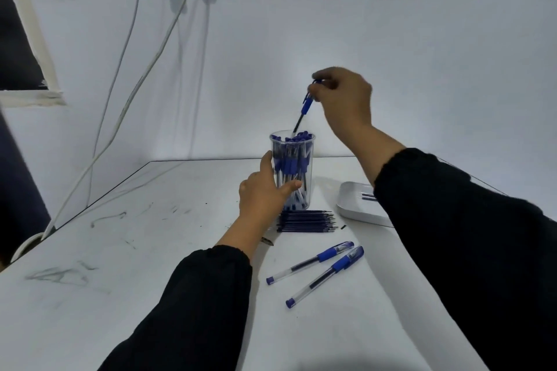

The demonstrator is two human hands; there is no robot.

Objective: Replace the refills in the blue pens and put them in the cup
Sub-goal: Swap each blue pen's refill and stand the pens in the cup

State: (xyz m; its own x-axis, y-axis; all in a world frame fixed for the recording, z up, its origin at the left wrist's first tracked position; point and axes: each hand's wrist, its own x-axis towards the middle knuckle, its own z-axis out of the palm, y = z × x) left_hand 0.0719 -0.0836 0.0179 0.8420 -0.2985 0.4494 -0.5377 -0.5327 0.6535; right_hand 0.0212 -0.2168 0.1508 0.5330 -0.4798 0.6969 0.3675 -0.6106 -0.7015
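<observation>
A clear plastic cup [307, 144] stands on the table, packed with several blue pens. My left hand [265, 193] wraps around the cup's left side. My right hand [346, 99] is above the cup and pinches the cap end of a blue pen [306, 107], whose lower end dips into the cup's mouth. In front of the cup lies a row of several dark refills [306, 221]. Two capped blue pens lie nearer to me, one [310, 262] behind the other [325, 275].
A white tray [352, 208] holding a few refills sits at the right, partly hidden by my right sleeve. White cables [144, 69] hang down the wall at the left. The table's left edge [99, 199] runs diagonally.
</observation>
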